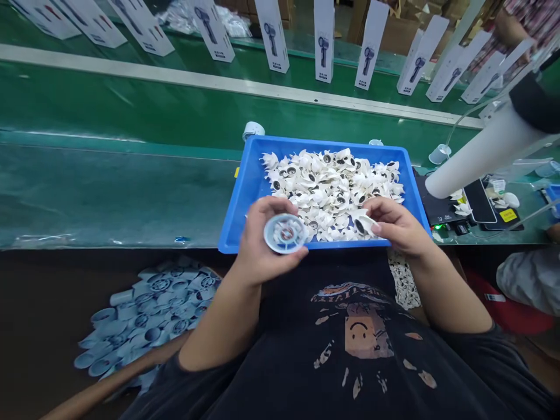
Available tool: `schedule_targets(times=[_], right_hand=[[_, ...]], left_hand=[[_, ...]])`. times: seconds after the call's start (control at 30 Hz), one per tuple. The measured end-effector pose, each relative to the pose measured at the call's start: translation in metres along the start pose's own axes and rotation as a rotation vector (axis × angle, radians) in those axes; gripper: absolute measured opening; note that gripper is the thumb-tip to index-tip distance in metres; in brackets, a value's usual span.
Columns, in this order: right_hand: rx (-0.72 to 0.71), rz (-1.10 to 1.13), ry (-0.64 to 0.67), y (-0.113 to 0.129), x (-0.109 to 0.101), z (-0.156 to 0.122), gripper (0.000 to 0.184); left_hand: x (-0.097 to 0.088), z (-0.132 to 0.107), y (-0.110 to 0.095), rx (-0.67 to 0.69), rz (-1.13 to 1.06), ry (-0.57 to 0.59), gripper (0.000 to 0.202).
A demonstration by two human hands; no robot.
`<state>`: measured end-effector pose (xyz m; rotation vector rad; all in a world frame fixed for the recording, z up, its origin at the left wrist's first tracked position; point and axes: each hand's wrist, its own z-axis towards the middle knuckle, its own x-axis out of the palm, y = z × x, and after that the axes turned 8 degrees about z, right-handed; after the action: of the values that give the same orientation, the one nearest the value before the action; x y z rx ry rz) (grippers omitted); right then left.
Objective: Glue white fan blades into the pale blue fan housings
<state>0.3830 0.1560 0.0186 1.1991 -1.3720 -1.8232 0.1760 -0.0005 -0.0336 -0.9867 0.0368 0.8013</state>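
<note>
My left hand (262, 239) is closed round a light-blue round fan housing (285, 234), its open face toward me, with a motor and reddish copper wire inside. Between the thumb and fingers of my right hand (396, 227) is a white fan impeller (364, 224) with a dark hub opening. Both hands are over the near edge of a blue plastic tray (236, 201). A heap of the same white impellers (328, 181) fills much of the tray.
White printed boxes (324, 49) stand in a row along the green conveyor (131, 99). Many light-blue housings (166, 303) lie low at the left. A thick white tube (481, 151) slants in at the right, near a black device (431, 201). Another person's arm (510, 29) shows at upper right.
</note>
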Motion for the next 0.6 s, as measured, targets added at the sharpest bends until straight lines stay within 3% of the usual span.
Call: schedule_targets(times=[0.13, 0.23, 0.3, 0.43, 0.5, 0.6], right_hand=[[0.216, 0.734, -0.004, -0.007, 0.018, -0.016, 0.036], [0.219, 0.791, -0.012, -0.004, 0.024, -0.022, 0.034], [0.082, 0.599, -0.043, 0.003, 0.025, -0.026, 0.026], [-0.274, -0.192, -0.054, 0.021, 0.028, -0.036, 0.017], [-0.347, -0.486, -0.059, 0.026, 0.032, -0.039, 0.017], [-0.318, -0.693, -0.065, 0.025, 0.037, -0.038, 0.017]], left_hand=[[0.01, -0.004, -0.026, 0.033, 0.125, 0.297, 0.047], [0.02, -0.004, -0.036, 0.012, 0.131, 0.387, 0.05], [0.025, -0.005, -0.039, 0.0, 0.149, 0.405, 0.052], [0.031, -0.006, -0.043, 0.079, 0.251, 0.372, 0.044], [0.034, -0.006, -0.045, 0.164, 0.306, 0.34, 0.036], [0.039, -0.007, -0.046, 0.247, 0.362, 0.3, 0.028]])
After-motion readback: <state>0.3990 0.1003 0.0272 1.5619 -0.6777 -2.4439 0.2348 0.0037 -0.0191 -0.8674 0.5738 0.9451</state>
